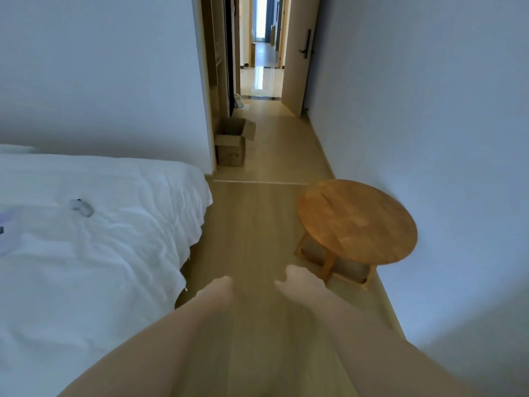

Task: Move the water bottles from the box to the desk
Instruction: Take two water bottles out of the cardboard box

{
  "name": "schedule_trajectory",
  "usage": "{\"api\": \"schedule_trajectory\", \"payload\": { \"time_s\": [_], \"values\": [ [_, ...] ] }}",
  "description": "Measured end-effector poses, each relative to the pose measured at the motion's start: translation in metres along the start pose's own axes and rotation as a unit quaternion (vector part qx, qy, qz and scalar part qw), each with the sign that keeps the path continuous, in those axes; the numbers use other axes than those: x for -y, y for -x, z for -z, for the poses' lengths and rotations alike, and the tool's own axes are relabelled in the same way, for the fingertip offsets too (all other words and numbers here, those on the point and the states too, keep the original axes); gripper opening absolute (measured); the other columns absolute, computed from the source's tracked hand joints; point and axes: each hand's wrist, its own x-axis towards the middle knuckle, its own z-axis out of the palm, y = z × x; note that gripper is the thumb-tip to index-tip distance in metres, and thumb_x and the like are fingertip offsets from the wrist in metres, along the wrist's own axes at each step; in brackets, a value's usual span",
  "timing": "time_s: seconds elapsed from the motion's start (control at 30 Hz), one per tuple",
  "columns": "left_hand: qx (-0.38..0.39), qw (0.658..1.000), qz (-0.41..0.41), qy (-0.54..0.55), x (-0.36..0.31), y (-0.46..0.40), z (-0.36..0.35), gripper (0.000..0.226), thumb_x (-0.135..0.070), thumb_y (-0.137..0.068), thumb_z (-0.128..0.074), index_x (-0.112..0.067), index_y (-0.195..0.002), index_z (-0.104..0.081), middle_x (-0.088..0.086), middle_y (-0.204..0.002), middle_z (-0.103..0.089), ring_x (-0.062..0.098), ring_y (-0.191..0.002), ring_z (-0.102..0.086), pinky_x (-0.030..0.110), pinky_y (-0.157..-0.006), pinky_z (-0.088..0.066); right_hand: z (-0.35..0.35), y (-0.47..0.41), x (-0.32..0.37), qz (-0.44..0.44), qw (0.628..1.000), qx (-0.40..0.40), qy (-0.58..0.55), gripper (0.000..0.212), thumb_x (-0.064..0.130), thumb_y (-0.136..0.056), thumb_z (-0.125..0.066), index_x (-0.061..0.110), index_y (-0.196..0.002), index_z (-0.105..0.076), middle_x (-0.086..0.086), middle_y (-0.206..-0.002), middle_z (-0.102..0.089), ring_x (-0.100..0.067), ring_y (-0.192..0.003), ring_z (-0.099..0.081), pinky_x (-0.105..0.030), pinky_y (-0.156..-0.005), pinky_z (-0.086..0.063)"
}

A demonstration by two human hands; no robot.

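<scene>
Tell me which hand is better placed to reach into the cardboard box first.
Left, marginally. The cardboard box stands open by the left wall, far down the floor. The left hand is on that side; the right hand is nearer the round table. Both hold nothing.

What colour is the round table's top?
Warm honey-brown wood, with visible plank grain, on the round table; the head view shows it.

one cardboard box (232,141) stands open on the floor. one round wooden table (356,220). one bed (94,239) with white sheets, and one small white object (81,207) on it, too blurred to name. two hands: left hand (219,290), right hand (297,282). one open door (297,58).
</scene>
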Motion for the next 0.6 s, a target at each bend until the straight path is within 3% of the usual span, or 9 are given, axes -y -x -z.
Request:
{"api": "schedule_trajectory", "payload": {
  "time_s": [0.17,0.43,0.6],
  "values": [
    [-0.045,0.997,0.002,0.065,-0.011,-0.097,0.092,0.015,-0.022,-0.099,-0.041,-0.015,-0.097,-0.054,-0.003,-0.088,-0.053,0.010,-0.078,-0.051,0.024,-0.074,-0.044,0.076,-0.112,0.026,0.020,1.000,-0.012,0.014,0.039,0.048,-0.097,-0.042,0.013,-0.112,-0.052,-0.004,-0.107,-0.059,-0.023,-0.098,-0.059,-0.037,-0.081,-0.050],
    [-0.047,0.996,-0.014,0.075,0.006,-0.269,0.211,0.023,-0.020,-0.099,-0.040,-0.008,-0.104,-0.059,0.001,-0.093,-0.056,0.016,-0.086,-0.056,0.028,-0.084,-0.049,0.143,-0.296,0.075,0.020,1.000,-0.003,0.015,0.037,0.045,-0.098,-0.043,0.012,-0.110,-0.052,-0.004,-0.104,-0.059,-0.023,-0.095,-0.060,-0.035,-0.079,-0.049],
    [-0.036,0.996,-0.005,0.085,0.027,-0.393,0.293,0.024,-0.014,-0.097,-0.041,-0.012,-0.078,-0.056,0.002,-0.083,-0.056,0.018,-0.085,-0.056,0.024,-0.076,-0.047,0.189,-0.416,0.118,0.007,1.000,0.003,-0.007,0.038,0.044,-0.098,-0.043,0.011,-0.112,-0.053,-0.005,-0.108,-0.059,-0.024,-0.098,-0.060,-0.037,-0.085,-0.050]
  ]
}}
